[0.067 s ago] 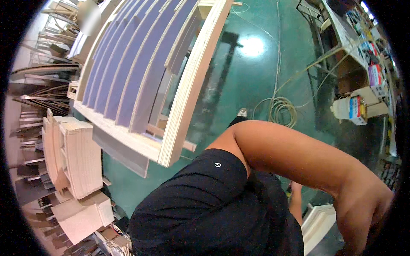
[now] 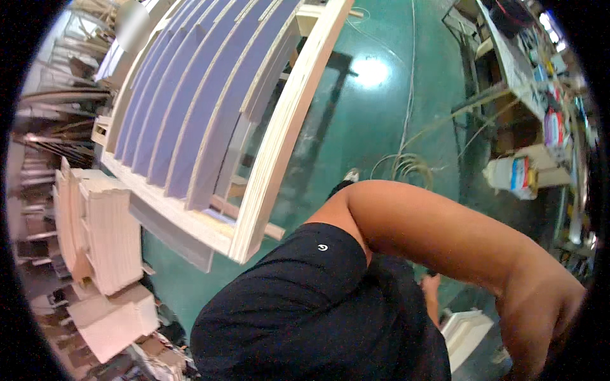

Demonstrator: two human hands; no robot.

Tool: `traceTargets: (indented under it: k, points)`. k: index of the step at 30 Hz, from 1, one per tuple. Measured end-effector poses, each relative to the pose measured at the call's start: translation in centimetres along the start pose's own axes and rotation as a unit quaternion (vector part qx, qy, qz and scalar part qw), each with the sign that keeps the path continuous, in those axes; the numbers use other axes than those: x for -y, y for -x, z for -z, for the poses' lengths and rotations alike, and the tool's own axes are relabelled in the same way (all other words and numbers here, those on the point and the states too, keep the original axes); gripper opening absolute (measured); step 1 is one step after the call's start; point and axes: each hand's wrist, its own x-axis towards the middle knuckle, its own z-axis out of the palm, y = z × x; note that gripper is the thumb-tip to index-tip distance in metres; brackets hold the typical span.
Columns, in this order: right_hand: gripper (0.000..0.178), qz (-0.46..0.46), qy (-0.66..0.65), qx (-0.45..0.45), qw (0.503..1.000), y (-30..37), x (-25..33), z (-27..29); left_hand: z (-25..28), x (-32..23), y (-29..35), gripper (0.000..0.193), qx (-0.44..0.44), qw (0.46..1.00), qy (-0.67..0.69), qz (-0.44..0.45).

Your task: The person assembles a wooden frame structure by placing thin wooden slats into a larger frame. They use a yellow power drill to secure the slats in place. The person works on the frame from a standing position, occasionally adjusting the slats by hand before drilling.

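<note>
My left arm, in a short black sleeve [image 2: 318, 254], bends sharply at the elbow and crosses the picture to the right. At the lower right, my left hand [image 2: 540, 311] is partly lost in the dark rim, and its fingers do not show clearly. Below that forearm, my right hand [image 2: 430, 284] looks small and curled, with a dark spot at its fingers too small to name. To the left of my arm stands a large pale wooden frame [image 2: 279, 159] with curved ribs and purple-grey panels [image 2: 210, 120]. Neither hand touches it.
Stacked pale boards [image 2: 111, 235] and a box-like block [image 2: 121, 324] stand at left. Hose coils [image 2: 406, 166] lie on the green floor [image 2: 375, 120]. At right are a workbench [image 2: 508, 51] and a white tub [image 2: 502, 174]. A pale wooden piece [image 2: 467, 333] lies near my right forearm.
The view has shifted slightly, so the frame, boards and bench sit a little left of before. My right hand appears slightly further left. My left arm keeps its pose.
</note>
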Motion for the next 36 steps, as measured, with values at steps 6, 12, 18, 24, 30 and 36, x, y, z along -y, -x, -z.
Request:
traceTargets:
  k: [6,12,18,24,30,36]
  points:
    - [0.017,-0.043,0.03,0.048,0.997,-5.4,10.8,-0.9,11.0,-12.1,-2.3,0.028,-0.016,0.997,-0.06,-0.037]
    - [0.017,-0.038,0.055,0.074,0.995,-13.2,22.0,-2.3,18.4,-22.6,-1.4,0.029,-0.048,0.99,-0.119,-0.057]
    - [0.017,-0.021,0.092,0.111,0.989,-25.1,35.1,-3.8,27.9,-31.5,-1.2,0.03,-0.085,0.976,-0.189,-0.067]
    - [0.017,0.017,0.13,0.154,0.979,-39.2,51.0,-6.3,38.0,-40.9,-2.0,0.031,-0.13,0.956,-0.252,-0.072]
    - [0.017,0.149,0.208,0.232,0.938,-51.3,74.8,-14.5,43.8,-54.7,0.2,0.032,-0.287,0.876,-0.385,-0.034]
    - [0.03,0.418,0.483,0.238,0.732,-50.2,95.5,-20.2,40.8,-59.8,15.4,0.03,-0.535,0.523,-0.638,0.184]
